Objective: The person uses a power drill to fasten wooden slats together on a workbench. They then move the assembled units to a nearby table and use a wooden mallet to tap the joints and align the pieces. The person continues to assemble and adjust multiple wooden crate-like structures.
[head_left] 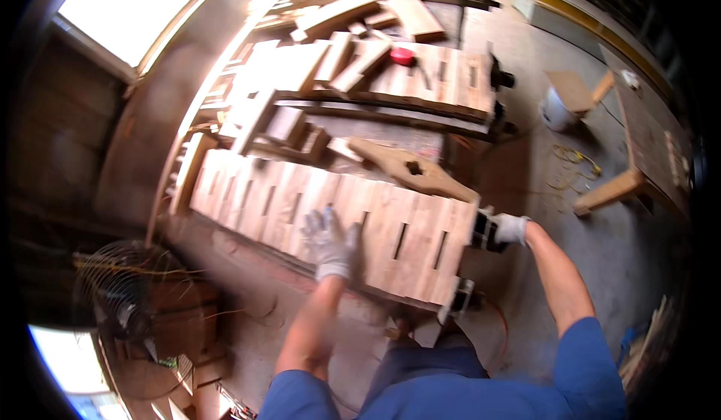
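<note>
A long panel of pale wooden strips (383,225), with dark slots between some of them, lies across the bench in front of me. My left hand (328,243), in a whitish work glove, rests flat on the panel near its middle, fingers spread. At the panel's right end, my gloved right hand (512,228) is closed round part of a black clamp (487,230); its fingertips are partly hidden. A second black clamp end (461,297) sits at the panel's near right corner. Just behind the panel lies a shaped board with a cut-out hole (375,163).
A second strip panel (458,78) beyond carries loose wood blocks (360,67) and a red round object (402,57). A wire-caged fan (128,292) stands at left. To the right are a white bucket (557,112), a yellow cord (582,163) and a wooden table (650,120).
</note>
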Tool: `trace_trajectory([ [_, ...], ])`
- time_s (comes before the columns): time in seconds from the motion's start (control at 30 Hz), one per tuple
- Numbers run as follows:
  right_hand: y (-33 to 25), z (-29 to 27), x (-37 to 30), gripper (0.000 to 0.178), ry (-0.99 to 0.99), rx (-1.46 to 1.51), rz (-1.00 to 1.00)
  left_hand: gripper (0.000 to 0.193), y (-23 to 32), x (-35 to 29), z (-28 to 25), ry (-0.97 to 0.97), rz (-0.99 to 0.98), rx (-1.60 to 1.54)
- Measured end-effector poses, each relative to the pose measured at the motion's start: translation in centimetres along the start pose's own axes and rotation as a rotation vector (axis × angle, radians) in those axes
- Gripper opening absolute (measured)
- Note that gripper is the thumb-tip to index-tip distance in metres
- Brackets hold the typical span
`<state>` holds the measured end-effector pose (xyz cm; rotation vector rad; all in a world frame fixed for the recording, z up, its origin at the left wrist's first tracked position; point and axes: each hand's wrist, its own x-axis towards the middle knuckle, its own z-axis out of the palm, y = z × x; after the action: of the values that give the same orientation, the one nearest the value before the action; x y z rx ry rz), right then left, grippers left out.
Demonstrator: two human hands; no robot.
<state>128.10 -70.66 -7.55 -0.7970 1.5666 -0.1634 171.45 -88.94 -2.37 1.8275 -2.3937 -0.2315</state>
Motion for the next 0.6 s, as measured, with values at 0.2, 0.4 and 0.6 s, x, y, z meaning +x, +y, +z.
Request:
trace_trajectory([
  [0.2, 3.5, 3.8, -0.7, 0.027, 0.649, -0.037, -0.259, 0.083, -0.2, -0.4, -0.5, 0.075, -0.025, -0.004],
  [0.4, 2.1, 3.5, -0.4, 0.036, 0.532, 0.569, 0.023, 0.084, -0.2, -0.3, 0.0, 0.070, -0.024, 0.017],
  [0.6, 0.9, 6.0, -3.4, 0.034, 1.179, -0.355, -0.581, 0.086, 0.3, -0.1, -0.4, 0.035, -0.029, 0.021],
])
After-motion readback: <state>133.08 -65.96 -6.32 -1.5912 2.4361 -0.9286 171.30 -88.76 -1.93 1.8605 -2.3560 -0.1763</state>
